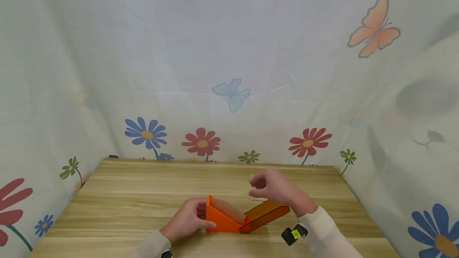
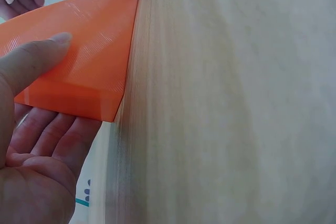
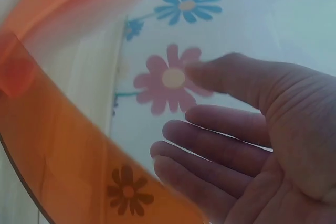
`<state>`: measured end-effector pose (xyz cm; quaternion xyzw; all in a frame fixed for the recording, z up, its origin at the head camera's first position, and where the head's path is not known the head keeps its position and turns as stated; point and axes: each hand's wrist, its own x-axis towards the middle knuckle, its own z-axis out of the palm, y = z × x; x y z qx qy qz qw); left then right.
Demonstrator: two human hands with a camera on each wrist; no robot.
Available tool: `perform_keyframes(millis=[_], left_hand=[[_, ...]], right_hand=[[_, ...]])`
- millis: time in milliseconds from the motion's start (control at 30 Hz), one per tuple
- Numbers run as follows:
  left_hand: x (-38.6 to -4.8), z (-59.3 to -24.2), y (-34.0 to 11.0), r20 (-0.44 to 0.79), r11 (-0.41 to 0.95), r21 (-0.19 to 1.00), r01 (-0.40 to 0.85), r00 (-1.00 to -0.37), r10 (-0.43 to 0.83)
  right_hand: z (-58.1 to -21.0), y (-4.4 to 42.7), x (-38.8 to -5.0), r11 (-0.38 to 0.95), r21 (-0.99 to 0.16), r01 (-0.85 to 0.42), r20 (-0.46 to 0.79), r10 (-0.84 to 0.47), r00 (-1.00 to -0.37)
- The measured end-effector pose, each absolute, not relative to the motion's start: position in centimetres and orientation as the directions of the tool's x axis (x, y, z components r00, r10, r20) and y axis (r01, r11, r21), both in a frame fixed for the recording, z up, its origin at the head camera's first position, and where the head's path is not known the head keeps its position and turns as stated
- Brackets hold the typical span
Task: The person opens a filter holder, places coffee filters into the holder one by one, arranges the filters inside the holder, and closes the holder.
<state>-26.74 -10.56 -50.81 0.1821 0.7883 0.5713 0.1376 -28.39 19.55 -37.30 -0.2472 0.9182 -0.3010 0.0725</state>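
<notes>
An orange wedge-shaped plastic case (image 1: 222,220) stands on the wooden table, its translucent amber lid (image 1: 267,215) swung out to the right on a hinge. My left hand (image 1: 188,218) grips the case's left end. In the left wrist view its thumb lies on the case's orange side (image 2: 94,61), with the fingers round the end. Just above and behind the lid is my right hand (image 1: 274,188), holding nothing. Its fingers (image 3: 220,145) are loosely extended in the right wrist view, near the lid's edge. A pale surface shows at the case's sloping opening; what it is I cannot tell.
A flat, clear rectangular item (image 1: 259,199) lies on the table (image 1: 150,186) behind the lid, partly covered by my right hand. A whitish curtain (image 1: 179,51) with flowers and butterflies hangs behind the table and along its sides.
</notes>
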Motion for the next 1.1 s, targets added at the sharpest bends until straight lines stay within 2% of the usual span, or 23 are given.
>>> perform_keyframes(millis=[267, 600, 1100], left_hand=[[-26.7, -50.8, -10.6, -0.013, 0.281, 0.951, 0.126, -0.896, 0.444], [-26.8, -51.0, -10.8, -0.013, 0.284, 0.951, 0.126, -0.898, 0.441], [-26.6, -50.8, -10.6, 0.010, 0.276, 0.950, 0.146, -0.898, 0.440]], right_hand=[[-37.1, 21.6, -30.0, 0.723, -0.607, -0.329, -0.027, -0.433, -0.901], [-39.1, 23.2, -32.1, 0.734, -0.630, -0.251, -0.044, -0.357, -0.933], [-42.5, 24.2, -34.0, 0.740, -0.633, -0.227, 0.003, -0.291, -0.957]])
